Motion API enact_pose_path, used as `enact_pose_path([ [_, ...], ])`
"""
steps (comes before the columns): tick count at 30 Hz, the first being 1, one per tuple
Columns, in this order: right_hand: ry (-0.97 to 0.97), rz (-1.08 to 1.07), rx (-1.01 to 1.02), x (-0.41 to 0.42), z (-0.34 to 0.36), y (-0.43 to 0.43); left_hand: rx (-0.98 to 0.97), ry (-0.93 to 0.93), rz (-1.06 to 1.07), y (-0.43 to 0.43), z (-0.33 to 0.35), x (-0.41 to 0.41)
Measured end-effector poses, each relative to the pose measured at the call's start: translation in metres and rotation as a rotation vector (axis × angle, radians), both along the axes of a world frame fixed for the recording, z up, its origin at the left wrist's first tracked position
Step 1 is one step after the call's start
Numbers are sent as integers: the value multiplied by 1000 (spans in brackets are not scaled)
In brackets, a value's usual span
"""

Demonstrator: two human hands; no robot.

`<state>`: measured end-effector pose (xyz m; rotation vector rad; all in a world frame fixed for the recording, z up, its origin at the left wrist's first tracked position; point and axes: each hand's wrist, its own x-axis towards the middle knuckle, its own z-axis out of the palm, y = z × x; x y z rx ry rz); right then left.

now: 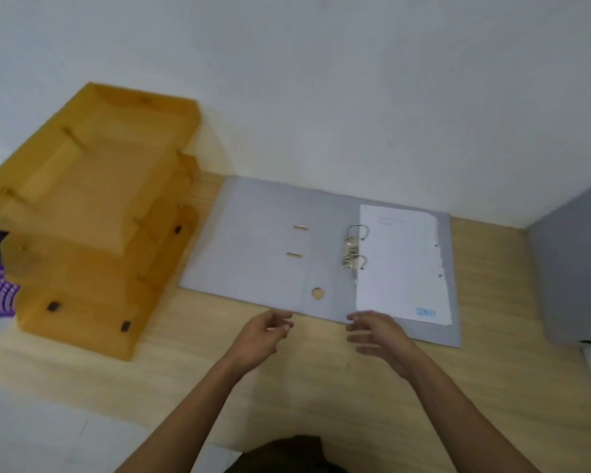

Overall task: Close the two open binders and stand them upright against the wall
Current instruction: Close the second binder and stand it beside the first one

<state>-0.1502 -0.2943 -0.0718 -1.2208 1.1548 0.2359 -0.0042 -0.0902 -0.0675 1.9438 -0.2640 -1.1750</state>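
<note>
Binder [270, 240] is laid flat open on the bench [321, 387], its far edge near the wall [321, 80]. Both hands [265, 336] [377, 334] are held open and empty just off its near edge, with bare bench left around them.

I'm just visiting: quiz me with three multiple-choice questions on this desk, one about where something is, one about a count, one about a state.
1. Where does the white paper lie in the open binder?
A. right of the ring mechanism
B. left of it
C. under the trays

2. How many metal rings does the binder have?
A. one
B. two
C. four

3. What are the left hand and right hand holding?
A. the paper
B. the binder cover
C. nothing

Answers:
1. A, the sheet rests on the right half, beside the mechanism.
2. B, two arches stand at the spine.
3. C, both hands are open at the binder's near edge, fingers spread.
</note>
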Motion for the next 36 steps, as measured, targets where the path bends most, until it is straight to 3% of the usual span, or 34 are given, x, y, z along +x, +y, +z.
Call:
enact_pose_path([
  [7, 60, 302, -88, 120, 0, 24, -21, -13, 95, 30, -13, 64],
  [13, 30, 704, -685, 220, -20, 13, 44, -134, 102, 31, -27, 115],
  [19, 232, 1028, -774, 292, -48, 6, 89, -256, 68, 43, -35, 140],
  [22, 311, 1114, -794, 285, -70, 19, 120, -332, 62, 55, -42, 144],
  [29, 274, 1272, -861, 224, -76, 54, 293, -430, 150, 79, -65, 118],
  [36, 180, 1231, -855, 151, -75, 95, 368, -520, 156, 85, -69, 93],
])
